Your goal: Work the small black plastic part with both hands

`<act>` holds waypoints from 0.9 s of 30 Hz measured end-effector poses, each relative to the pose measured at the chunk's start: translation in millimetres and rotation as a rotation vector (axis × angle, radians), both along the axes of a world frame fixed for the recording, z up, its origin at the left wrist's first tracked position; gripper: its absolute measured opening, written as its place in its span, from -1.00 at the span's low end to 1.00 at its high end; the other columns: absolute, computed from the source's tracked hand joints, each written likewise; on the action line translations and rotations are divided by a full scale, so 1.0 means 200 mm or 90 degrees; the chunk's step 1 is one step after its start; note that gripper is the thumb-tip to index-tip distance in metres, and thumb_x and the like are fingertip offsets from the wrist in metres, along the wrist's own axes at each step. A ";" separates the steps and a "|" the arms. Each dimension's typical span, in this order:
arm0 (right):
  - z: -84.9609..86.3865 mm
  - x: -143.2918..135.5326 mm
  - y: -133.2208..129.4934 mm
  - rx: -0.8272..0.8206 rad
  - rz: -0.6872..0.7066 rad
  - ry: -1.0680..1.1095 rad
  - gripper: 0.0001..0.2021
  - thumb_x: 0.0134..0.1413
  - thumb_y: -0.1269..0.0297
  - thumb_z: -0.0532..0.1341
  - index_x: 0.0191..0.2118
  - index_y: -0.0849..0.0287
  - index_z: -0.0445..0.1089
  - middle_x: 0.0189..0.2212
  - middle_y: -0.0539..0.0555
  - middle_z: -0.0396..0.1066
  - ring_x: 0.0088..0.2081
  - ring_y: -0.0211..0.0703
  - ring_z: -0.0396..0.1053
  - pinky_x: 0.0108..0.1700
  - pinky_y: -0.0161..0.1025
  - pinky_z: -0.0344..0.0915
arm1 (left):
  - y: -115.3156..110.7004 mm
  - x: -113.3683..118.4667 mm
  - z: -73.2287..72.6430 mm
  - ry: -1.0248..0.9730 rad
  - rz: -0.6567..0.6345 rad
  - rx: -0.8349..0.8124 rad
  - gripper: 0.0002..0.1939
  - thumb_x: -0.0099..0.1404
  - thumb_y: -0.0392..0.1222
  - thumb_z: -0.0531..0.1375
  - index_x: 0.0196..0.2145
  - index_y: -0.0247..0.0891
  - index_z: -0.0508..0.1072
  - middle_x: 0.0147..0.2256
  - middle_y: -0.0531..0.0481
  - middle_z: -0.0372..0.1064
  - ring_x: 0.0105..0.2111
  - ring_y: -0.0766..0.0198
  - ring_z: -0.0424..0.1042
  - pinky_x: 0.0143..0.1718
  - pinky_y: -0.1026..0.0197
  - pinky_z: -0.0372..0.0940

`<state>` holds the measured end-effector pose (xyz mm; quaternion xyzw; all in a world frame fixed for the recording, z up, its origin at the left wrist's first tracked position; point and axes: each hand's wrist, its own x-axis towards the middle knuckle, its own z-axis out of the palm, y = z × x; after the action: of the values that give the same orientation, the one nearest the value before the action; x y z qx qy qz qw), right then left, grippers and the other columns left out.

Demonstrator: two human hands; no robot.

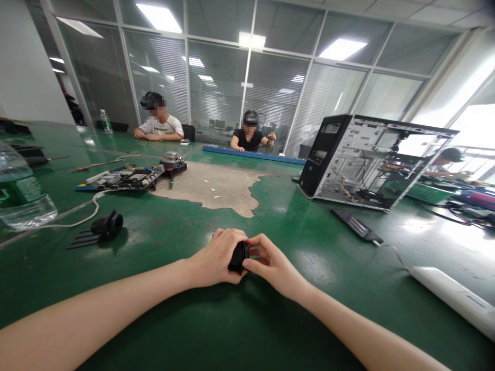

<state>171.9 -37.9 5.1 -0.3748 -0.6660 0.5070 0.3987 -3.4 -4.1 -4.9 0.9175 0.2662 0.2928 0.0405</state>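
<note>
Two hands' fingers (257,248) grasp black object (238,256) | mostly hidden | bottle (23,193) cut off left

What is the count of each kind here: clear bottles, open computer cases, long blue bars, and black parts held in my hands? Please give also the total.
Clear bottles: 2, the near bottle and the far bottle
Open computer case: 1
Long blue bar: 1
Black part held by left hand and right hand: 1
Total: 5
</note>
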 end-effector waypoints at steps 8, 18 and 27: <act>0.01 -0.01 -0.01 0.006 -0.008 0.034 -0.77 -0.09 0.23 0.23 -0.35 0.12 0.14 -0.34 -0.04 0.23 -0.24 -0.22 0.31 -0.28 -0.27 0.30 | 0.00 0.00 -0.01 -0.015 -0.003 0.013 -0.45 -0.01 -0.19 0.18 -0.09 -0.24 0.02 -0.12 -0.13 0.18 -0.10 0.08 0.22 -0.10 0.05 0.06; -0.02 0.00 0.00 -0.005 0.010 0.006 -0.69 -0.13 0.30 0.26 -0.25 0.14 0.14 -0.30 0.01 0.27 -0.20 -0.19 0.30 -0.17 -0.18 0.29 | 0.00 0.00 0.00 0.003 0.005 -0.007 -0.42 -0.06 -0.20 0.20 -0.10 -0.25 0.03 -0.12 -0.12 0.18 -0.12 0.08 0.22 -0.11 0.05 0.04; -0.01 -0.01 0.01 0.020 -0.030 0.014 -0.83 -0.03 0.24 0.18 -0.34 0.15 0.17 -0.36 -0.04 0.25 -0.26 -0.25 0.30 -0.25 -0.28 0.27 | 0.00 0.00 0.00 -0.007 -0.001 0.002 -0.43 -0.02 -0.18 0.19 -0.08 -0.24 0.02 -0.12 -0.11 0.17 -0.11 0.10 0.21 -0.10 0.07 0.04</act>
<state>169.5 -35.5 2.6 -0.3785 -0.6603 0.4913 0.4235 -3.1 -4.0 -5.4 0.9160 0.2648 0.2986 0.0405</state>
